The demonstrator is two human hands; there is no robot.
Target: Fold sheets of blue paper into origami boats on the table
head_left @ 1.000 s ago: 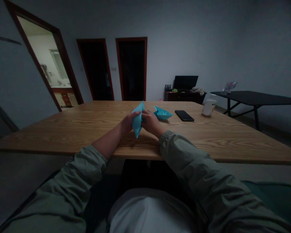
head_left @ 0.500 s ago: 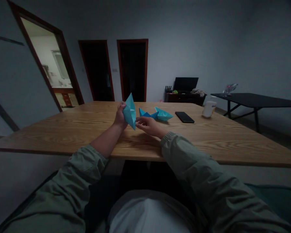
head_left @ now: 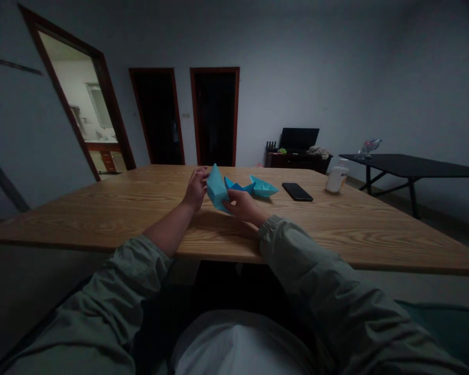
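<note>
A light-blue folded paper boat [head_left: 216, 188] is held up just above the wooden table, its plain side facing me. My right hand [head_left: 247, 207] pinches its lower right corner between thumb and fingers. At its left edge is my left hand [head_left: 196, 188], closed with bent fingers against the paper; the fingertips are partly hidden. Just behind my right hand lies a darker blue folded paper piece [head_left: 238, 187], partly covered by that hand. Another light-blue paper boat [head_left: 263, 187] rests to the right of it, touching or nearly touching.
On the wooden table [head_left: 320, 229], a black phone [head_left: 297, 191] lies right of the paper boats, with a white bottle [head_left: 336, 177] farther right. A black table [head_left: 410, 164] stands beyond at right. By the back wall is a dark cabinet [head_left: 297, 161] with a screen [head_left: 299, 138].
The paper boat has turned, its open folded side no longer facing me. My right hand has come up and taken its lower right corner; my left fingers have shifted along the left edge.
</note>
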